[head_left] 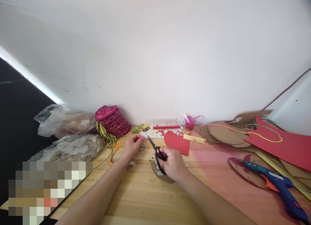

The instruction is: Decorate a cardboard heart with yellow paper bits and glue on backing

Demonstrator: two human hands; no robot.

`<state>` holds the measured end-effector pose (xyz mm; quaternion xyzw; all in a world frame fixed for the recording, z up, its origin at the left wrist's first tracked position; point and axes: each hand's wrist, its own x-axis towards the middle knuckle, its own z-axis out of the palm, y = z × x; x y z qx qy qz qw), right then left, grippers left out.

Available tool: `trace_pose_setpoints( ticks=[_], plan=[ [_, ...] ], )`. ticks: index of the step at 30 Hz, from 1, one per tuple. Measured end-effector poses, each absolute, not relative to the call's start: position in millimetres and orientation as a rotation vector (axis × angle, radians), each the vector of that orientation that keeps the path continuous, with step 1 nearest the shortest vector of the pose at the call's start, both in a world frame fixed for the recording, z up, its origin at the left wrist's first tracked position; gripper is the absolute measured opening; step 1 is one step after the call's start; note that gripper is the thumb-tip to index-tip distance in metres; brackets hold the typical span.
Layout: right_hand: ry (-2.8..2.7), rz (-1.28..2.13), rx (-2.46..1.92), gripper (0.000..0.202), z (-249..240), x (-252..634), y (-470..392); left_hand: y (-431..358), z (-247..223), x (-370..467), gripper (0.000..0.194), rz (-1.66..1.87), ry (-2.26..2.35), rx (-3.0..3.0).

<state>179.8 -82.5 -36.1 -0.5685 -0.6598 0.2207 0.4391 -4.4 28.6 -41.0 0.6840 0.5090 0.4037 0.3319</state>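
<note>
My right hand (173,162) grips a pair of black-handled scissors (153,143), their blades pointing up and left toward my other hand. My left hand (133,144) is pinched closed just left of the blade tips; whatever sits between its fingertips is too small to name. Beneath the right hand lies a brown cardboard disc (157,171) with pale spots, partly hidden by the hand. Small clear, shiny pieces (132,163) lie below the left hand. A red paper piece with a rounded edge (177,142) rests beyond the scissors.
Stacked magenta discs (113,121) with yellow-green cords stand at back left, beside plastic bags (70,121). A pink-stained cup (190,122) is by the wall. Cardboard discs (225,134) and red sheets (284,140) lie right, with a blue glue gun (274,179) nearer.
</note>
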Motion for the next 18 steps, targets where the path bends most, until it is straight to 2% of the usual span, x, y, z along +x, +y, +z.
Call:
trace_pose_setpoints(
  ticks=[8, 18],
  plan=[
    [-1.729, 0.488, -1.391, 0.02, -29, 176, -89, 66, -23, 13, 0.018, 0.866, 1.642, 2.062],
    [-1.782, 0.428, -1.428, 0.024, -35, 173, -86, 111, -16, 55, 0.02, 0.696, 1.912, 2.166]
  ],
)
